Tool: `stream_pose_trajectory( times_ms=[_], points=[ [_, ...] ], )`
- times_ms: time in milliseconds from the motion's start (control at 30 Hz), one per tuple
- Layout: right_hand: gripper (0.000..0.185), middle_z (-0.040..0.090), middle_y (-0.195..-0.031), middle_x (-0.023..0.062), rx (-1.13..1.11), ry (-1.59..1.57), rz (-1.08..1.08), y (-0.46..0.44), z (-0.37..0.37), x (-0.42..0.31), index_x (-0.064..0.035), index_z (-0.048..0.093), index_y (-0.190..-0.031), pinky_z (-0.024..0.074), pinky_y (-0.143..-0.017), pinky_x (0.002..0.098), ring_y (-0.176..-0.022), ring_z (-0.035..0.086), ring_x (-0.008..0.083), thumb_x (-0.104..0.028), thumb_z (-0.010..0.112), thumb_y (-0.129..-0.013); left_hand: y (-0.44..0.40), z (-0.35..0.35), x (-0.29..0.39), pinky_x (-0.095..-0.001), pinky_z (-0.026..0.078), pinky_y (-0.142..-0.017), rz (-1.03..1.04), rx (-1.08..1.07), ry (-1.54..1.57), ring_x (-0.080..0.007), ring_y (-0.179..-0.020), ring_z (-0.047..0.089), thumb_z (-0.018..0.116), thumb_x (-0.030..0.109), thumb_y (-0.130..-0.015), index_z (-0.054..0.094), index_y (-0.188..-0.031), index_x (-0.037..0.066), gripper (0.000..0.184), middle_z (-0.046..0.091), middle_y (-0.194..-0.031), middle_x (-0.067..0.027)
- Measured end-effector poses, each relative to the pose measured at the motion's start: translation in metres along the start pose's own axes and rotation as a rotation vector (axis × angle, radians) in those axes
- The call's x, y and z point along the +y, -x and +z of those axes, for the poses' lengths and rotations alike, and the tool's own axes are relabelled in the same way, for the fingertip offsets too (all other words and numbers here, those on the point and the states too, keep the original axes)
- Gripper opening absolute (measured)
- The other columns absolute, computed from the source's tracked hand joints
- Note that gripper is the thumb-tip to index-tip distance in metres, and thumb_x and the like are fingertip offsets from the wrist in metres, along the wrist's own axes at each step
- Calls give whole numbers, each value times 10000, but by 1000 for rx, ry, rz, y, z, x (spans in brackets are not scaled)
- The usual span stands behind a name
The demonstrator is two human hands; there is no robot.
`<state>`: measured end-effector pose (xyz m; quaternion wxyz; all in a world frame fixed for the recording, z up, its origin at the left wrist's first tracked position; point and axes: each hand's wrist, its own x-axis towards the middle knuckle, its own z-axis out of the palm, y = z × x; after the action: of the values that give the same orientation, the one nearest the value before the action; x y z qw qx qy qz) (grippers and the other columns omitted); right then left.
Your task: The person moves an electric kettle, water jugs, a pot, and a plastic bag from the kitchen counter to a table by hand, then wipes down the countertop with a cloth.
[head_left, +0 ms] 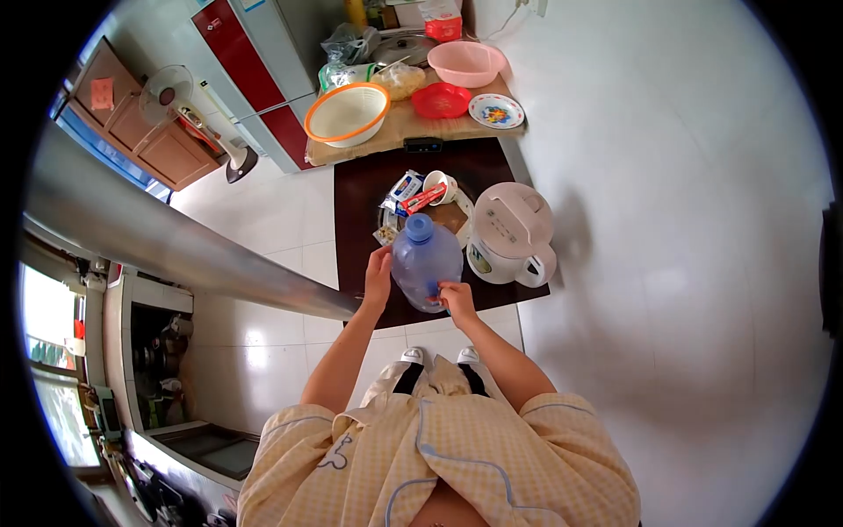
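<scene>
Blue plastic bottle (428,259) is at the near edge of the dark table (358,198), between the two hands I follow from my end. I see the left hand (378,277) against its left side, fingers loosely open and slightly bent. The right hand (456,301) has its fingers curled in at the bottle's near right side; I cannot tell what they grip, if anything. Right of the bottle is a lidded jug (507,230); just beyond it, a red packet (423,198) and a white cup (444,182).
</scene>
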<state>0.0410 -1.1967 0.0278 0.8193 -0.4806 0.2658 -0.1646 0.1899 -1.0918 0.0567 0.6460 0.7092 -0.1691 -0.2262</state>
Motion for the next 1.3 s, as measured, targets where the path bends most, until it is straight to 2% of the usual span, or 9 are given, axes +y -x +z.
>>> stream_pose_trajectory(
  times_ms=[133,200,367,433,567,733,867,1033,1300],
  points=[
    [160,498,-577,66,23,-149,-24,-13,0,-4,113,571,-690,457,-537,236,-571,564,148,8,451,-695,-9,8,-3,-230,368,-817,114,-83,101,-103,-918,451,445,144,-903,444,-1167,26,290,502,-1063,-30],
    [138,441,-536,43,68,-58,-24,-24,-2,-10,28,503,-551,498,-588,273,-439,397,106,6,415,-654,-16,11,-4,-242,359,-860,153,-149,130,-116,-983,451,442,139,-903,444,-1168,25,288,496,-1099,-44],
    [136,443,-548,46,140,-103,-49,-31,-1,-5,41,527,-604,505,-608,274,-438,386,101,13,423,-687,-18,12,-12,-248,361,-870,201,-105,37,-123,-1004,466,461,108,-890,424,-1168,32,290,496,-1097,-50],
    [180,459,-561,36,81,-31,-97,-28,-10,11,107,577,-817,519,-632,279,-552,540,129,24,437,-741,-18,6,-28,-232,425,-735,145,20,-53,-117,-886,520,483,71,-861,448,-1106,46,248,511,-1050,-53],
    [229,459,-607,33,140,-71,-114,-10,-12,22,70,562,-944,512,-682,278,-604,548,131,17,443,-756,-9,1,-46,-228,439,-610,78,51,-101,-110,-763,542,497,61,-842,475,-1019,55,179,535,-970,-47],
    [317,570,-899,92,313,-67,-142,17,-4,24,-40,508,-1104,496,-749,286,-730,562,143,-34,411,-802,11,9,-47,-239,446,-598,-204,-268,-104,-112,-711,549,475,103,-850,523,-905,50,90,561,-836,-26],
    [299,585,-954,109,484,-71,-148,56,-10,42,-47,513,-1109,493,-737,273,-723,565,139,-68,408,-830,30,22,-72,-252,457,-588,-232,-493,-150,-118,-679,562,491,120,-826,564,-934,41,153,586,-794,-36],
    [275,564,-1022,73,860,-79,-201,121,-24,78,-56,536,-1081,484,-711,270,-751,569,140,-88,429,-830,54,51,-84,-233,448,-599,-114,-904,-259,-99,-718,551,466,105,-838,554,-1035,40,226,587,-903,-25],
    [292,554,-1067,50,1411,-200,-352,260,-19,100,-38,536,-1070,467,-694,268,-789,567,140,-56,418,-804,155,115,-53,-245,444,-670,-114,-1481,-269,-107,-742,554,445,103,-854,594,-971,59,194,600,-880,-30]
  ],
)
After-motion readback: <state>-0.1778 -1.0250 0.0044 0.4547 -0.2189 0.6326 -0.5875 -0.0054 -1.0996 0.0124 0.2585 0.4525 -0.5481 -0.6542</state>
